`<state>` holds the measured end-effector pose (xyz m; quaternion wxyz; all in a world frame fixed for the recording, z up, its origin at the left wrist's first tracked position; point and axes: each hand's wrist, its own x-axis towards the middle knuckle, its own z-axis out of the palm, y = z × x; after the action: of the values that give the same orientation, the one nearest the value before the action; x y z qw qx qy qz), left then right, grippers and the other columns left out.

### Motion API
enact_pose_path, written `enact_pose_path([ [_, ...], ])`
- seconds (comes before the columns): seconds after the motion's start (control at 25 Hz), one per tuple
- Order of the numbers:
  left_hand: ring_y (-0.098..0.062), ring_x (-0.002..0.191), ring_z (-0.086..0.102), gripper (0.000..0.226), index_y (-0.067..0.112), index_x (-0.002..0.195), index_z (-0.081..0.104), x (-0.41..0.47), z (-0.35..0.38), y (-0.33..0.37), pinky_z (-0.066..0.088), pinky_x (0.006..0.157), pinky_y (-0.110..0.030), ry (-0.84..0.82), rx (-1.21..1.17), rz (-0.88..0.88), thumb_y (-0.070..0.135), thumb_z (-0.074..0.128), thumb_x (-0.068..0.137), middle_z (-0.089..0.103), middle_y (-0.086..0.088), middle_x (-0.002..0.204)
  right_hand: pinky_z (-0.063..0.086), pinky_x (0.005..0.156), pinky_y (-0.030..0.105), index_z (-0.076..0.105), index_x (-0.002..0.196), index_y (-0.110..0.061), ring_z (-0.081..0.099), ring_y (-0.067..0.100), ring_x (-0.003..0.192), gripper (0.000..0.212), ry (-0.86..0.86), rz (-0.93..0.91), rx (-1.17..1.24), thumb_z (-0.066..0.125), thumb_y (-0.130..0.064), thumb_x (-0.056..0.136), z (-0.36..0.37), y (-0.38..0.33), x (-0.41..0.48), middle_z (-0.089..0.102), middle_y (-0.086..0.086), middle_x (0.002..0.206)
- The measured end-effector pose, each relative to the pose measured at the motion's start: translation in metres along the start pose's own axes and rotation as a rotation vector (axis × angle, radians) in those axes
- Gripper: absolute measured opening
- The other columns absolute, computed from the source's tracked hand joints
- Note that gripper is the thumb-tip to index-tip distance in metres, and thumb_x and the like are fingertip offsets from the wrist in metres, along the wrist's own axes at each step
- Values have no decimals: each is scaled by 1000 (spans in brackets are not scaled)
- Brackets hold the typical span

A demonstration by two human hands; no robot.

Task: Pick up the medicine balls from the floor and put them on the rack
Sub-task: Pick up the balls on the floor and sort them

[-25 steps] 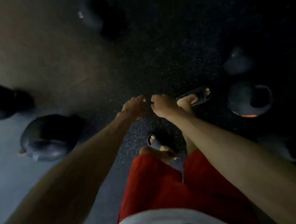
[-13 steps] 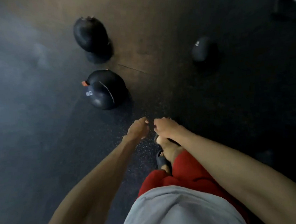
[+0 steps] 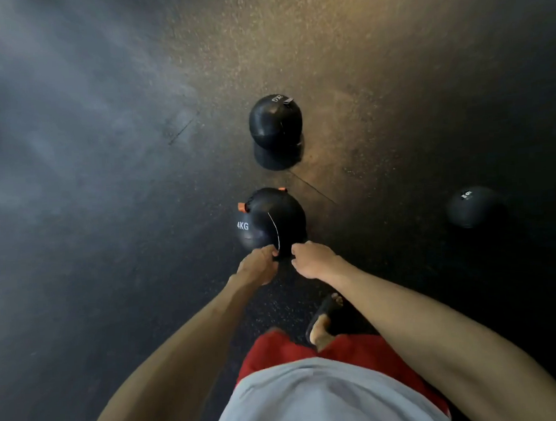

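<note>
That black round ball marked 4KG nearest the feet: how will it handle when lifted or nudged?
The black round 4KG ball is probably heavy for its size, given its marking. Round on the flat dark floor, it may roll if nudged. Its surface looks matte, likely grippy.

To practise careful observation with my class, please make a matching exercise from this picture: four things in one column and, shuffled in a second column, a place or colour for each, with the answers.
Column A
1. ball marked 4KG
2. ball with a grey tab
3. smallest-looking ball
4. shorts

Column B
a. alone at far right on the floor
b. red
c. just beyond the left hand and right hand, with orange tabs
d. farthest ahead, on the lighter patch of floor

Pairs: 1-c, 2-d, 3-a, 4-b
</note>
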<state>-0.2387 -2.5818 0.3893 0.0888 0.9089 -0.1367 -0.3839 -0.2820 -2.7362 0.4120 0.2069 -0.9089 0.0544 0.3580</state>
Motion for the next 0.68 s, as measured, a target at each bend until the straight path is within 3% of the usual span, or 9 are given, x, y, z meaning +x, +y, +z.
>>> enact_pose_path([
  [0.2, -33, 119, 61, 35, 16, 129, 57, 47, -50, -24, 49, 100, -41, -44, 33, 28, 19, 53, 94, 64, -12, 131, 48, 85, 42, 58, 125, -10, 62, 35, 112, 30, -34, 42, 24, 43, -27, 104, -36, -11, 58, 61, 16, 127],
  [0.32, -31, 120, 60, 35, 18, 131, 56, 89, -71, -44, 46, 98, -38, -120, 133, 62, 22, 51, 96, 63, -9, 133, 49, 88, 43, 56, 128, -12, 62, 34, 112, 31, -55, 138, 100, 45, -27, 104, -49, -21, 93, 60, 15, 128],
  [0.48, -31, 120, 58, 37, 17, 133, 55, 159, -121, -64, 48, 101, -40, -204, 368, 288, 24, 50, 97, 60, -10, 135, 50, 92, 45, 55, 130, -11, 60, 34, 115, 31, -1, 346, 280, 43, -24, 105, -68, -47, 134, 59, 16, 131],
  [0.68, -34, 120, 60, 38, 14, 138, 54, 236, -200, -74, 48, 98, -42, -342, 708, 579, 24, 48, 102, 61, -16, 133, 49, 89, 41, 57, 124, -8, 61, 40, 117, 29, 200, 611, 563, 44, -24, 103, -77, -95, 170, 61, 23, 130],
])
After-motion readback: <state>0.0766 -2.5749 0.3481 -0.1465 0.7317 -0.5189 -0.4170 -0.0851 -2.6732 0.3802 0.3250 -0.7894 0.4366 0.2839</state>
